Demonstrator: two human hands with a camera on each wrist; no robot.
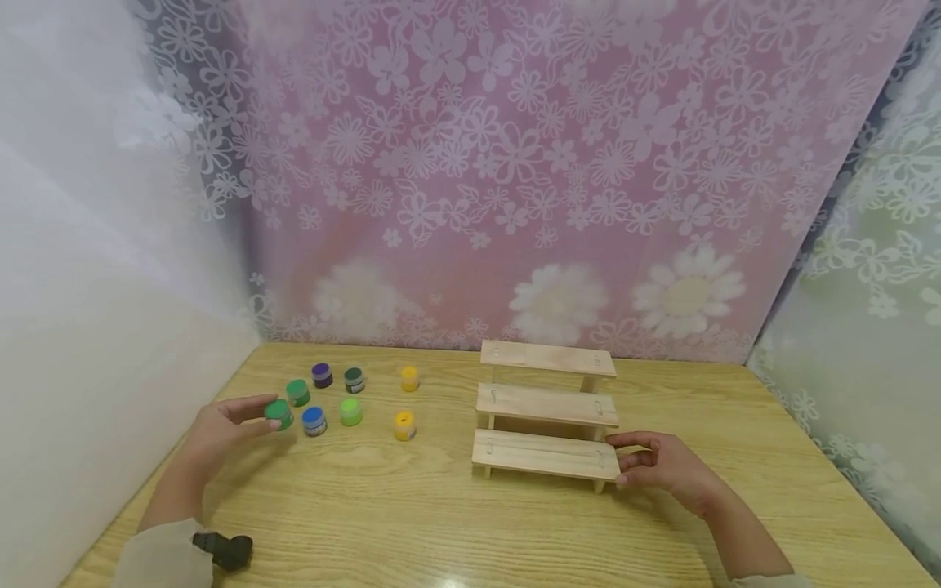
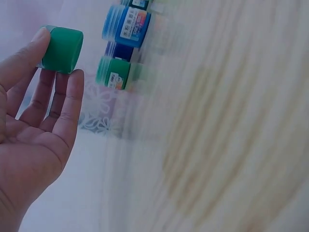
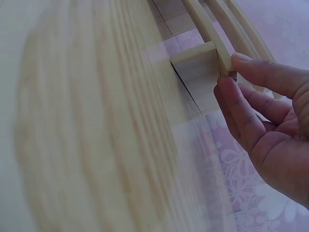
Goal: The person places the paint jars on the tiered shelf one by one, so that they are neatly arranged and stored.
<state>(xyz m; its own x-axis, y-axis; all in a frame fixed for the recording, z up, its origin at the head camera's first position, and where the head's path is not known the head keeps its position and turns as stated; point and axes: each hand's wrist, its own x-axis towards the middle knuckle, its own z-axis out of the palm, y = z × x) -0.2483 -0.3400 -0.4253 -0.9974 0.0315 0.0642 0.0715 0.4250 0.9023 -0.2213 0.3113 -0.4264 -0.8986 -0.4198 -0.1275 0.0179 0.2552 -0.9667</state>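
At the left of the head view my left hand (image 1: 216, 437) pinches a small green paint jar (image 1: 278, 414) between thumb and fingertips. The left wrist view shows that jar (image 2: 63, 49) from the side, with the thumb above and fingers below. On the right, my right hand (image 1: 672, 474) grips the right end of the lowest step of a three-step wooden stand (image 1: 546, 454). In the right wrist view the thumb lies on top of the board's end (image 3: 226, 63) and the fingertips are under it.
Close to the left hand stand another green jar (image 1: 297, 392), a blue jar (image 1: 314, 420), a purple jar (image 1: 322, 375), a dark green jar (image 1: 354, 380) and a light green jar (image 1: 350, 411). Two yellow jars (image 1: 404, 425) are nearer the stand. A floral curtain (image 1: 470, 204) hangs behind the table.
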